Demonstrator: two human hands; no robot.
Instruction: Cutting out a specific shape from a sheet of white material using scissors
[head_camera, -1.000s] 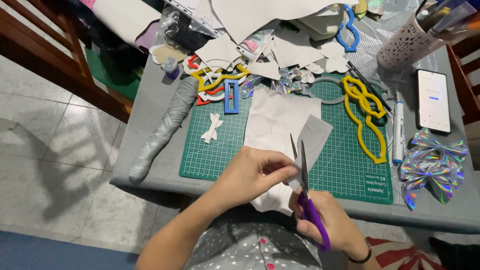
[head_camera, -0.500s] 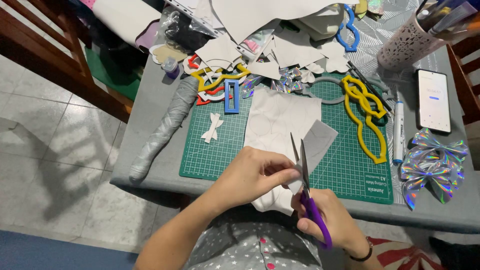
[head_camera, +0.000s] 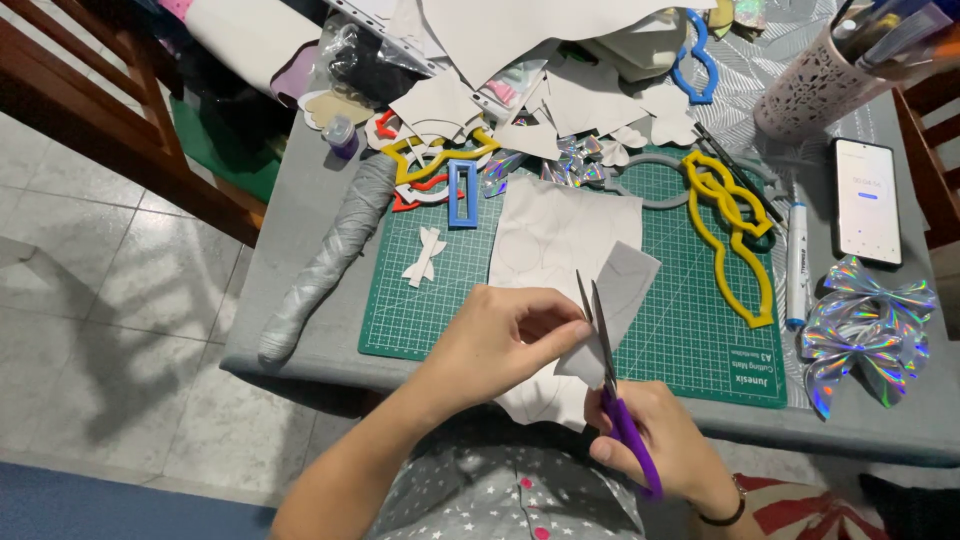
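Sheet: white sheet (head_camera: 560, 250) lies on the near middle of the green cutting mat (head_camera: 420, 300), its near end lifted over the table edge
Left hand: left hand (head_camera: 500, 340) pinches the sheet's near end between thumb and fingers
Right hand: right hand (head_camera: 660, 440) is closed around the purple handles of the scissors (head_camera: 610, 370), blades slightly parted and pointing to 12 o'clock into the sheet
At 2 o'clock: yellow template (head_camera: 730, 230), white marker (head_camera: 797, 262), phone (head_camera: 867, 200)
At 3 o'clock: shiny bows (head_camera: 865, 330)
At 10 o'clock: small white bow (head_camera: 424, 255), grey roll (head_camera: 325, 260)
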